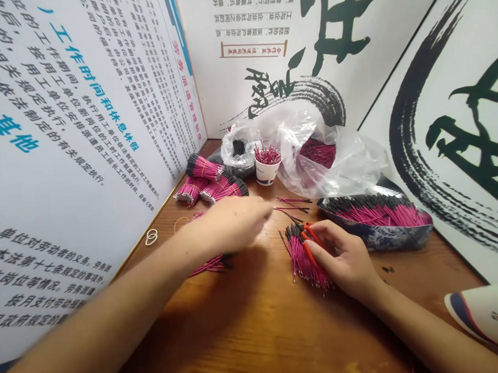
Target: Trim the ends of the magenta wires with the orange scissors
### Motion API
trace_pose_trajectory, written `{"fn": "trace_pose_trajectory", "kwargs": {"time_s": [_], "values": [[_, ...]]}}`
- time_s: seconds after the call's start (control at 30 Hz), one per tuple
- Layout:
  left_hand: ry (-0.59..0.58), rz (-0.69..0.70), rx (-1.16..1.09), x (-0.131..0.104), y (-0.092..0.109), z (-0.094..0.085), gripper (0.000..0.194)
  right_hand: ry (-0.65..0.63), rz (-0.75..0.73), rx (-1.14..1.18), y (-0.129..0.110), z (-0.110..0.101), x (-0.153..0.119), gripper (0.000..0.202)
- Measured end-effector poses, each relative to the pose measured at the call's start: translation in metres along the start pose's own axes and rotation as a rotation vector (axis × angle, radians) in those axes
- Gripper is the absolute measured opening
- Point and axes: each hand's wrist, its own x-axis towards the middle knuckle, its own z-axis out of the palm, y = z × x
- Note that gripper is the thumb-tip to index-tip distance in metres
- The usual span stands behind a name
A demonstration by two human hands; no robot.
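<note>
My right hand (340, 254) grips small cutting pliers with red-orange handles (312, 241), their dark jaws pointing up and left. Beneath the pliers lies a loose pile of pink wires (301, 261) with black ends. My left hand (238, 223) is slightly blurred, its fingers closed at the left of the pliers. Whatever they may hold is hidden. Close to its fingertips, a thin wire (284, 211) runs toward the jaws. A few separate wires (294, 201) lie just beyond. Below my left forearm, more pink wires (211, 264) are partly covered.
Rubber-banded wire bundles (206, 169) are stacked at the back left, beside a paper cup (267, 171) of wires. Behind are clear plastic bags (343, 159). A dark tray (397, 239) of wires stands right; another cup (476, 313) lies at front right. Printed panels (265, 18) enclose the wooden table (256, 331).
</note>
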Motion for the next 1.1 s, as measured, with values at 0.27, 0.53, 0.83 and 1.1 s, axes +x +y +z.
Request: {"fn": "trace_pose_trajectory", "kwargs": {"time_s": [0.27, 0.53, 0.83, 1.1], "values": [[0.046, 0.202, -0.047, 0.012, 0.015, 0.061, 0.014, 0.045, 0.003, 0.056, -0.001, 0.001, 0.003, 0.009], [-0.008, 0.332, -0.118, 0.009, 0.012, 0.038, 0.010, 0.023, 0.026, 0.059, 0.000, 0.000, 0.002, 0.010], [-0.042, 0.232, -0.715, 0.012, 0.002, 0.016, 0.011, 0.014, 0.044, 0.066, 0.000, 0.000, 0.003, 0.014], [0.282, -0.011, -1.087, 0.024, -0.005, 0.038, 0.009, 0.011, 0.054, 0.072, 0.002, 0.001, 0.002, 0.014]]}}
